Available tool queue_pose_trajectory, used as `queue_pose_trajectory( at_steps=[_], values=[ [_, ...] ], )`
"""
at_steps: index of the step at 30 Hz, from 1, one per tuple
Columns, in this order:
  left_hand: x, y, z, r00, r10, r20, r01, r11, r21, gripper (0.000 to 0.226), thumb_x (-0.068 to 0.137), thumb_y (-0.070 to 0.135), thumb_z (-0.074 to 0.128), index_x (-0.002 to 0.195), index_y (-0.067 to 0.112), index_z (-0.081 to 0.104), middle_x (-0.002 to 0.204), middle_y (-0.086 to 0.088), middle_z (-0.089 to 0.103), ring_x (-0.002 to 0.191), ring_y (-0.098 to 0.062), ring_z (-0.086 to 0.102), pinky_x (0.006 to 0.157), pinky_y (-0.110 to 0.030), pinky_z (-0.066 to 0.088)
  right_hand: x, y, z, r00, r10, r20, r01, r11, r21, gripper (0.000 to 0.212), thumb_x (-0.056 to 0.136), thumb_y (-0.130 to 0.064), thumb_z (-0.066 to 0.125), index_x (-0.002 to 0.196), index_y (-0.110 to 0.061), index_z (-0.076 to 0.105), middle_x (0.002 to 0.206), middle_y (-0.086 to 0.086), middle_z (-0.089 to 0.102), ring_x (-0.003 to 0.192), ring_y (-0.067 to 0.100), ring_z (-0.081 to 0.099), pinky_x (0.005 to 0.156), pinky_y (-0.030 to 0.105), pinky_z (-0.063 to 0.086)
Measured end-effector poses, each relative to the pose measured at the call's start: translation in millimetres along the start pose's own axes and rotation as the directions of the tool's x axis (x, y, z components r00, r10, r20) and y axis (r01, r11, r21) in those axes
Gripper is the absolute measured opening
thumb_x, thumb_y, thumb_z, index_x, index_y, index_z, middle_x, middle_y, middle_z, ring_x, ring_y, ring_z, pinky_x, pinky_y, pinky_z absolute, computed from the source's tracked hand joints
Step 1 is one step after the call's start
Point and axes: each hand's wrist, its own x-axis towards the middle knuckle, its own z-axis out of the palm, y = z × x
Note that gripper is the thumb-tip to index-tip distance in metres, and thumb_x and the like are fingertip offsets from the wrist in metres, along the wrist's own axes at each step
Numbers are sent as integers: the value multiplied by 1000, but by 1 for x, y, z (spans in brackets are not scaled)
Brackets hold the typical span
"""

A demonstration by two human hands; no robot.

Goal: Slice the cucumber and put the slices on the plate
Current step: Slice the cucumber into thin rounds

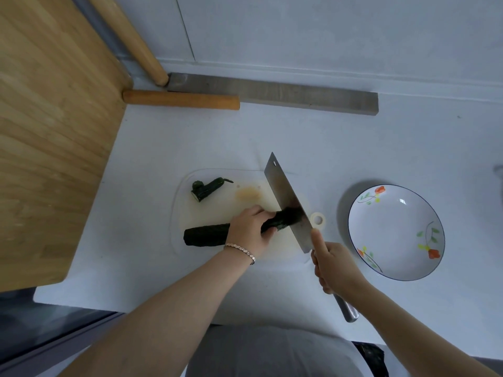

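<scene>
Gripping cucumber (206, 235), left hand (250, 229) fingers (265, 213) curl over it (middle hidden); right hand (334, 265) fingers wrap cleaver (288, 202) handle

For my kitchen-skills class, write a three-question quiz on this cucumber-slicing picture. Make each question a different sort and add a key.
1. True or false: slices already lie on the plate.
2. The left hand grips: A the cucumber; B the plate; C nothing.
3. Fill in: the right hand holds the ____, its blade against the cucumber.

Key: 1 false; 2 A; 3 cleaver.
</scene>
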Motion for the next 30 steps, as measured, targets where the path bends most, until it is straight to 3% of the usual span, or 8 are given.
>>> queue_pose_trajectory(
  at_steps=[6, 10, 15, 30],
  values=[
    [-1, 4, -2, 999, -35, 2, 35, 999, -4, 25, 74, 17, 68, 100, 16, 67, 94, -7, 65, 88, -30, 60, 77, -41, 49, 19, -1, 14, 996, -77, -48, 72, 993, -98, 57, 90, -63, 32, 60, -15, 30, 48, 1, 31, 47, 19, 29, 53, 30, 30],
    [0, 5, -4, 995, -98, 3, 98, 995, -35, 24, 77, 20, 68, 100, 16, 65, 98, -6, 65, 92, -27, 60, 80, -34, 47, 13, -3, 7, 1000, -26, -6, 26, 999, 38, 55, 92, -58, 36, 58, -15, 29, 42, -3, 26, 37, 14, 23, 42, 18, 23],
    [1, 3, -4, 992, -121, 30, 122, 992, -30, 24, 78, 21, 67, 100, 11, 64, 101, -8, 65, 95, -27, 59, 81, -32, 43, -2, -12, -1, 998, -59, -1, 59, 993, 104, 55, 93, -56, 37, 56, -17, 25, 42, -5, 21, 36, 12, 17, 43, 18, 17],
    [0, 4, -4, 993, -113, 24, 114, 992, -45, 21, 76, 17, 68, 96, 9, 66, 97, -10, 65, 93, -29, 60, 80, -33, 46, 1, -5, 1, 992, -115, -44, 110, 989, -95, 56, 90, -60, 34, 60, -13, 31, 45, 0, 29, 42, 17, 26, 45, 23, 24]
  ],
)
